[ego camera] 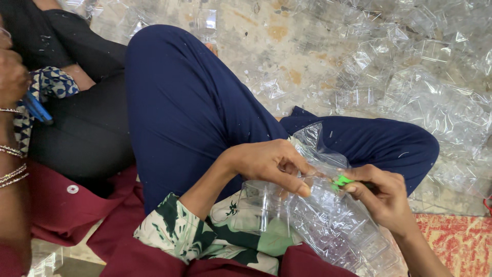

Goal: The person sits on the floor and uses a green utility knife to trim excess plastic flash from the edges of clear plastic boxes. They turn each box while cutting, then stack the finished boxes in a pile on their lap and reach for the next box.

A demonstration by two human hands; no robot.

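Clear crushed plastic bottle (307,215) sits in your lap, lying against your blue trouser leg (195,113) and the patterned cloth (205,233) below it. Your left hand (269,164) is closed on the upper part of the bottle, fingers curled over the crinkled plastic, thumb pressing down near the neck. Your right hand (384,197) is pinched around a small green piece (342,180) at the bottle's neck end; it looks like a cap ring or a small tool, can't tell which, as the fingers cover most of it. Both hands nearly touch at that spot. Risk as I read it: the thin plastic is already collapsed, so the left grip may buckle it further and let the neck twist away from the right hand. If the green thing is a blade, your left thumb is right beside it, so a slip would go straight into the thumb. Cut edges on the plastic could also nick fingertips. Floor (287,46) is littered with clear plastic pieces (435,97), so anything dropped would be hard to spot among them. Another person sits close at your left, their hand (13,77) holding something blue (37,109), near enough that elbows could clash.
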